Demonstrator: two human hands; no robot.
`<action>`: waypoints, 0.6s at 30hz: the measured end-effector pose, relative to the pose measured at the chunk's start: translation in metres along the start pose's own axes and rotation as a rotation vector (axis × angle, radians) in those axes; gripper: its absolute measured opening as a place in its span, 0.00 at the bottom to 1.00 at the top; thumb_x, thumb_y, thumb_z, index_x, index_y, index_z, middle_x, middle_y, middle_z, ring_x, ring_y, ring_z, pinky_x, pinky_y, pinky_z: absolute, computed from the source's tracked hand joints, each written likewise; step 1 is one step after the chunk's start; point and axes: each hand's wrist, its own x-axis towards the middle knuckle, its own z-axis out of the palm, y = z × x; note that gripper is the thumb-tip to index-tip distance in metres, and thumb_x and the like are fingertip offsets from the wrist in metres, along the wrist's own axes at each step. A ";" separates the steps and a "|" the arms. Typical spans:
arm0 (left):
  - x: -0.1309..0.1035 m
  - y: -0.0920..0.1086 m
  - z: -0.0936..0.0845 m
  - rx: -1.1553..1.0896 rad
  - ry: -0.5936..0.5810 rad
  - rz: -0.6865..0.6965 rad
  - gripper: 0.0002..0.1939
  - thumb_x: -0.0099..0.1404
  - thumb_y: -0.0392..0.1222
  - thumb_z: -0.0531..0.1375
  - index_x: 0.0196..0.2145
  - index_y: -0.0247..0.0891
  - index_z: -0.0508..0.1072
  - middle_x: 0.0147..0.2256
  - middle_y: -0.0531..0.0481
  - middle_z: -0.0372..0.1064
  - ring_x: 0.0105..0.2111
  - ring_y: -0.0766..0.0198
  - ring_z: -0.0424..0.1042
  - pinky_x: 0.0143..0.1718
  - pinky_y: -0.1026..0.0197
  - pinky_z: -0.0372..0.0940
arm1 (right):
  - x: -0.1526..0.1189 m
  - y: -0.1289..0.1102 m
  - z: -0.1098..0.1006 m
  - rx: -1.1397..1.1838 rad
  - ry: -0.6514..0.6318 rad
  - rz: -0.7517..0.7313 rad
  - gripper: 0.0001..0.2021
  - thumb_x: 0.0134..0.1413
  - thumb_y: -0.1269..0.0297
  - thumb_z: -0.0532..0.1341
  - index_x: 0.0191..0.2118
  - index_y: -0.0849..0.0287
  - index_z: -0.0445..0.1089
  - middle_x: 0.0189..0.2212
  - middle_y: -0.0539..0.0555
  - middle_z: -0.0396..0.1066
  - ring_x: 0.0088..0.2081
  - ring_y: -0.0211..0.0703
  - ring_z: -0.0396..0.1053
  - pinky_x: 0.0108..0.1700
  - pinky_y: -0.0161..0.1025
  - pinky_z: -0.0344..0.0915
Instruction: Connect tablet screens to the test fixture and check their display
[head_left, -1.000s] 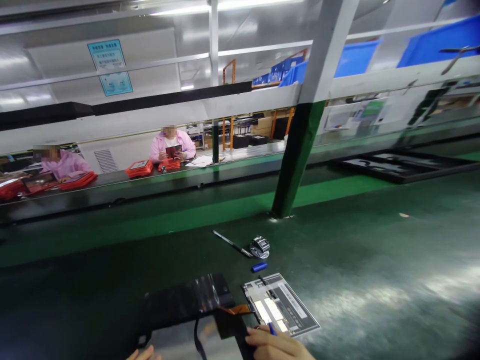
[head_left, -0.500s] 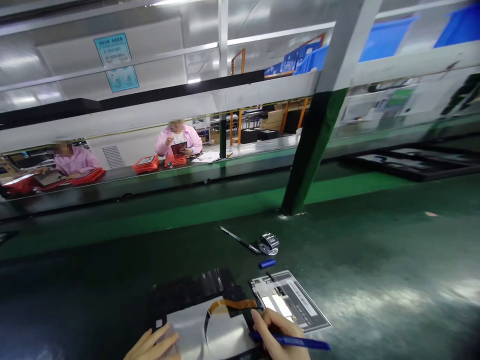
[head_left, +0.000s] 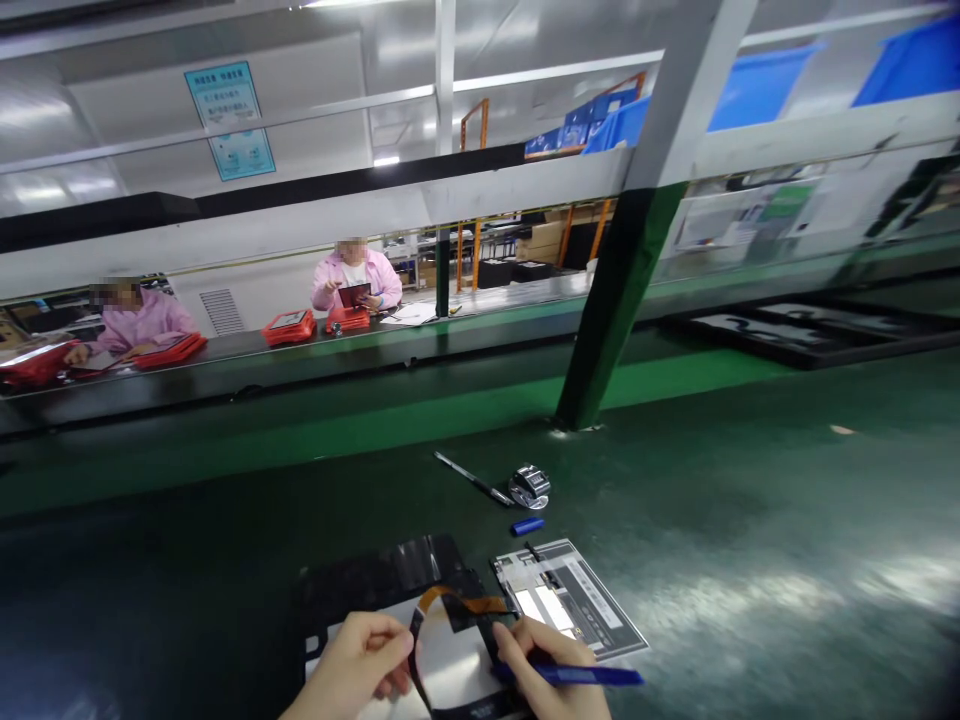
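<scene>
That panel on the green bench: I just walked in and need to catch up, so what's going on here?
A person works on a flat display panel lying on the green bench. The left hand pinches its orange ribbon cable, while the right hand holds a blue pen at the panel's edge. An open tablet back, a blue cap and tweezers lie beyond.

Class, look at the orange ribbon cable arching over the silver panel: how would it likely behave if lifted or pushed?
The orange ribbon cable is probably floppy, since it bows in a loose arch. Thin and flat, so likely light and easily creased. The left hand pinches near it; one end looks attached, so it may tug.
</scene>
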 end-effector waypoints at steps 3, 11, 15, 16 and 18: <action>0.006 -0.002 0.010 -0.042 0.052 0.011 0.14 0.55 0.51 0.66 0.26 0.37 0.75 0.19 0.52 0.70 0.21 0.64 0.68 0.24 0.64 0.57 | 0.011 -0.015 -0.007 0.096 -0.013 0.002 0.17 0.66 0.57 0.51 0.34 0.57 0.73 0.19 0.50 0.73 0.21 0.40 0.72 0.27 0.32 0.70; -0.002 0.018 0.033 0.536 0.056 0.340 0.09 0.55 0.39 0.58 0.23 0.35 0.77 0.20 0.49 0.74 0.22 0.64 0.69 0.27 0.65 0.60 | 0.060 -0.032 -0.008 -0.148 -0.770 -0.700 0.17 0.43 0.74 0.56 0.41 0.61 0.72 0.42 0.59 0.75 0.46 0.46 0.74 0.65 0.53 0.51; 0.001 0.012 0.036 0.660 0.026 0.336 0.11 0.54 0.35 0.56 0.24 0.34 0.79 0.22 0.47 0.76 0.21 0.65 0.69 0.25 0.66 0.58 | 0.059 -0.021 0.006 -0.223 -0.891 -0.661 0.06 0.38 0.73 0.55 0.26 0.58 0.66 0.29 0.51 0.73 0.30 0.38 0.73 0.66 0.52 0.45; 0.001 0.011 0.037 0.669 0.018 0.337 0.12 0.54 0.35 0.55 0.24 0.34 0.79 0.22 0.47 0.76 0.21 0.65 0.69 0.24 0.66 0.57 | 0.058 -0.019 0.008 -0.234 -0.904 -0.667 0.05 0.39 0.73 0.54 0.25 0.57 0.65 0.28 0.51 0.72 0.30 0.38 0.72 0.66 0.51 0.45; 0.001 0.012 0.037 0.665 0.011 0.325 0.12 0.54 0.35 0.55 0.24 0.34 0.79 0.22 0.46 0.76 0.21 0.64 0.70 0.24 0.66 0.58 | 0.058 -0.018 0.008 -0.207 -0.909 -0.679 0.04 0.41 0.72 0.53 0.25 0.57 0.64 0.27 0.50 0.70 0.29 0.38 0.71 0.65 0.51 0.47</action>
